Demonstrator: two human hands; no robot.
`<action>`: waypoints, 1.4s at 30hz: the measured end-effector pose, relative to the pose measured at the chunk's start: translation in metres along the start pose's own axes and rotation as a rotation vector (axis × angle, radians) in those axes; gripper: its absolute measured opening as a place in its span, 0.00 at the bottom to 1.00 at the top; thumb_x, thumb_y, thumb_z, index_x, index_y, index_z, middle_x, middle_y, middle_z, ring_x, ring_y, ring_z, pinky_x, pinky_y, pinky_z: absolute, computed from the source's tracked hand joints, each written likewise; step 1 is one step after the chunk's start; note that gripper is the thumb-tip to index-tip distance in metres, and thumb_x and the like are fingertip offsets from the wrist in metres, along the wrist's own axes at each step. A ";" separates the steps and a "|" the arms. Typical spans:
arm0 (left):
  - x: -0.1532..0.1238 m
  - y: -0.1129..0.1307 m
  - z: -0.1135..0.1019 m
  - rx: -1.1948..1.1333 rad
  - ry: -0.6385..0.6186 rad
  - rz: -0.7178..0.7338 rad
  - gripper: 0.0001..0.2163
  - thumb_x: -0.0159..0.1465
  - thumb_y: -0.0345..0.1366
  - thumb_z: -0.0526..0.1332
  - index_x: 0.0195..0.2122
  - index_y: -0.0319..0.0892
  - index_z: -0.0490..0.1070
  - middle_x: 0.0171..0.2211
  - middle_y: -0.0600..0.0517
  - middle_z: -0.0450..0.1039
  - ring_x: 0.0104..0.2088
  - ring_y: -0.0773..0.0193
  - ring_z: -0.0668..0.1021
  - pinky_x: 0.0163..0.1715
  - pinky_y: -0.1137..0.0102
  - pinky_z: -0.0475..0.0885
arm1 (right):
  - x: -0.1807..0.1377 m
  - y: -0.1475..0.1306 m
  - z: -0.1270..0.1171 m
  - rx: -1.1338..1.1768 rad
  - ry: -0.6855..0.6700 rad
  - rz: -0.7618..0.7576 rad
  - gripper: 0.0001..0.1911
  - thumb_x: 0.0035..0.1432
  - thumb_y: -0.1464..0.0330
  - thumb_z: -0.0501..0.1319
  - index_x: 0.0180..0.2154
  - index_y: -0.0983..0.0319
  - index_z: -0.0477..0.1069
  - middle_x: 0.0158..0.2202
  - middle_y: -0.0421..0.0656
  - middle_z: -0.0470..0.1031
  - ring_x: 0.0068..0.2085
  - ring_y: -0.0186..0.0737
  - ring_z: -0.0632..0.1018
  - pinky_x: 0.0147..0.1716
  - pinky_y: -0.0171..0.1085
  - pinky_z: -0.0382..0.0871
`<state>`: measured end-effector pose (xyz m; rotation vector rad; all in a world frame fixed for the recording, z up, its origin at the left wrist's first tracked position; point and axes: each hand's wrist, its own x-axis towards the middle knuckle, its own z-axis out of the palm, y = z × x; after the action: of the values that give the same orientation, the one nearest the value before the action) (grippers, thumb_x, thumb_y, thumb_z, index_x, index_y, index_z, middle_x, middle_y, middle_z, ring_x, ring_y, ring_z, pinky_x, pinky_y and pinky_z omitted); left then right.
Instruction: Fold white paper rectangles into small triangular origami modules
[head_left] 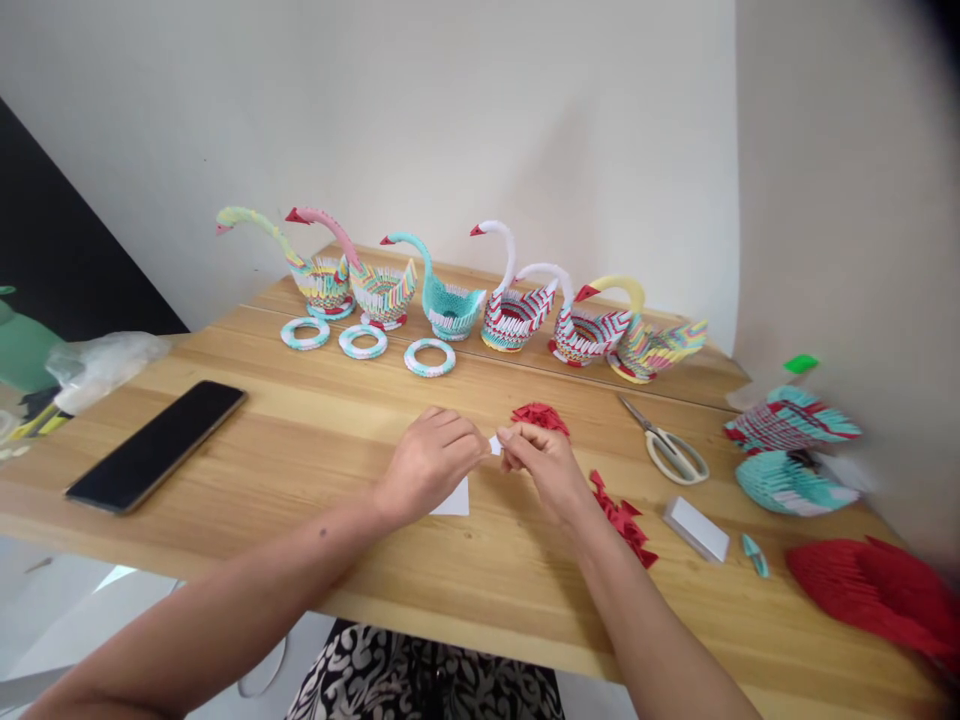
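Note:
My left hand [431,462] and my right hand [541,468] meet above the middle of the wooden table [315,450]. Both pinch a small white paper piece [495,445] between their fingertips. A white paper slip [454,498] lies on the table under my left hand. A heap of red folded paper pieces [540,416] sits just behind my right hand, and a row of red folded pieces [624,520] lies to the right of my right wrist.
Several paper swans [450,300] and three paper rings [364,342] line the back. A black phone [157,445] lies left, scissors [671,450] right, then a white paper stack [696,528], teal and red paper assemblies [795,450], red one [877,590]. Plastic bag [105,362] far left.

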<state>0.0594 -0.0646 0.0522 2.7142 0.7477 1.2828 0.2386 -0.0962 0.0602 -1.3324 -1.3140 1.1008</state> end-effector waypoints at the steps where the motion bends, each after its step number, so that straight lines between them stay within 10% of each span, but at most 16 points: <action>1: 0.000 0.000 0.000 0.020 -0.013 0.011 0.11 0.67 0.32 0.54 0.27 0.41 0.70 0.27 0.51 0.73 0.30 0.65 0.70 0.33 0.68 0.61 | 0.000 0.000 0.001 0.014 -0.011 0.006 0.20 0.55 0.59 0.62 0.17 0.61 0.62 0.17 0.36 0.63 0.23 0.33 0.67 0.28 0.35 0.60; 13: 0.001 0.002 -0.003 -0.084 -0.046 -0.040 0.10 0.66 0.31 0.54 0.29 0.40 0.71 0.28 0.50 0.74 0.31 0.64 0.71 0.35 0.68 0.61 | -0.001 -0.001 -0.002 -0.146 -0.065 -0.062 0.19 0.57 0.58 0.59 0.19 0.60 0.64 0.20 0.38 0.66 0.25 0.35 0.66 0.28 0.36 0.59; 26: 0.010 0.004 0.000 -0.732 -0.252 -0.820 0.11 0.57 0.41 0.61 0.25 0.38 0.68 0.22 0.56 0.68 0.23 0.71 0.66 0.24 0.75 0.60 | -0.003 -0.003 -0.001 -0.370 -0.041 -0.222 0.17 0.60 0.59 0.56 0.23 0.61 0.67 0.23 0.39 0.66 0.26 0.34 0.65 0.26 0.34 0.57; 42: 0.009 0.003 -0.001 -0.752 -0.243 -0.805 0.09 0.58 0.38 0.60 0.25 0.38 0.68 0.22 0.56 0.68 0.25 0.70 0.67 0.26 0.75 0.63 | 0.000 -0.001 -0.002 -0.377 -0.084 -0.196 0.13 0.59 0.61 0.58 0.27 0.62 0.70 0.26 0.39 0.71 0.27 0.35 0.68 0.26 0.33 0.58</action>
<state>0.0645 -0.0629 0.0605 1.6508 0.9321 0.7828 0.2409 -0.0963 0.0615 -1.3986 -1.7374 0.8060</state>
